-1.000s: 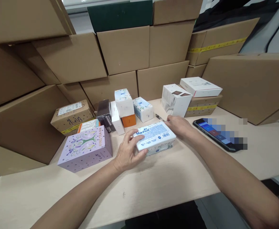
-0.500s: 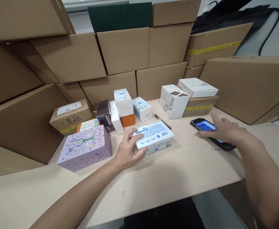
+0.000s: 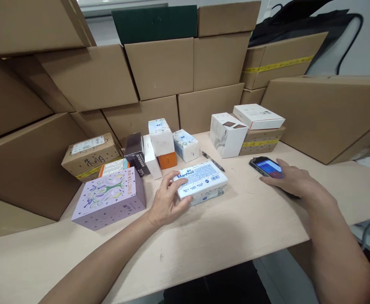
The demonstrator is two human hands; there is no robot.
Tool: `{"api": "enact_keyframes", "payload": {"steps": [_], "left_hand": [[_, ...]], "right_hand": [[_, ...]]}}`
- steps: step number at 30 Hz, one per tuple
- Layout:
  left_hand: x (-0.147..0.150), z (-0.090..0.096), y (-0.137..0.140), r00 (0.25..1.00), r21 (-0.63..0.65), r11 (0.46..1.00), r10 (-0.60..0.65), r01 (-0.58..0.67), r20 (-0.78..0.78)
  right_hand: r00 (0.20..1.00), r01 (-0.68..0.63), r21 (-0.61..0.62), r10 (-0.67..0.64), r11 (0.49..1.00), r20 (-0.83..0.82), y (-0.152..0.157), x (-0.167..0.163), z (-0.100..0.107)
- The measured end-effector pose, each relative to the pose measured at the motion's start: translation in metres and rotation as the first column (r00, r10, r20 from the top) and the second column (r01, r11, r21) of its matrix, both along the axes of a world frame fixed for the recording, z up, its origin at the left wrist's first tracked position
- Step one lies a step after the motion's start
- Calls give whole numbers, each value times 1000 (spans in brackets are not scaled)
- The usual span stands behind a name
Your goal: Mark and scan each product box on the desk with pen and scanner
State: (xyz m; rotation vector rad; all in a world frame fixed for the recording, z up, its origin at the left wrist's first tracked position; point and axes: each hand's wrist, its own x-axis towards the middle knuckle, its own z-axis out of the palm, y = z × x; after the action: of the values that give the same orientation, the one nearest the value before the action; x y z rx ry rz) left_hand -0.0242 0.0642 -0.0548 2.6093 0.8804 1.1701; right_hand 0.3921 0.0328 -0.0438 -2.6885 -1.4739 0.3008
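My left hand [image 3: 169, 198] is closed on the left end of a white and blue tissue pack [image 3: 202, 179] marked "Manhua", which lies flat on the table. The thumb is on its front edge and the fingers are on top. On the right, my right hand [image 3: 292, 179] is over a phone [image 3: 267, 166] with a lit blue screen, thumb at the near side and fingers across the far side. Its palm hides the phone's lower half. Between them, behind the tissue pack, lies a black pen [image 3: 213, 161].
A purple tea box [image 3: 109, 198] stands left of my left hand. Behind are a dark box [image 3: 136, 152], more tissue packs [image 3: 186, 145] and a white box [image 3: 228, 135]. Large cardboard boxes [image 3: 159, 67] wall in the table [image 3: 204, 249] at the back and sides.
My right hand has come down from above the phone and closed around it. My left hand stays on the tissue pack. The whole view has shifted slightly.
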Motion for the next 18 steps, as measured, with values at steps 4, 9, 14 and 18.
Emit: {"api": "enact_keyframes", "payload": {"steps": [4,9,14,18], "left_hand": [[0,0,0,1000,2,1000,7,-7,3],[1,1,0,1000,-4,1000,6,-6,8],[0,0,-1,1000,-14,1000,4,-4,3],[0,1,0,1000,-19,1000,2,-2,0]], "right_hand": [[1000,-2,53,1,999,16,5,-9,1],[999,-46,125,46,991,0,20,-21,5],[999,-22,147,18,989,31,28,-23,3],[999,-30,140,26,990,31,27,-24,2]]}}
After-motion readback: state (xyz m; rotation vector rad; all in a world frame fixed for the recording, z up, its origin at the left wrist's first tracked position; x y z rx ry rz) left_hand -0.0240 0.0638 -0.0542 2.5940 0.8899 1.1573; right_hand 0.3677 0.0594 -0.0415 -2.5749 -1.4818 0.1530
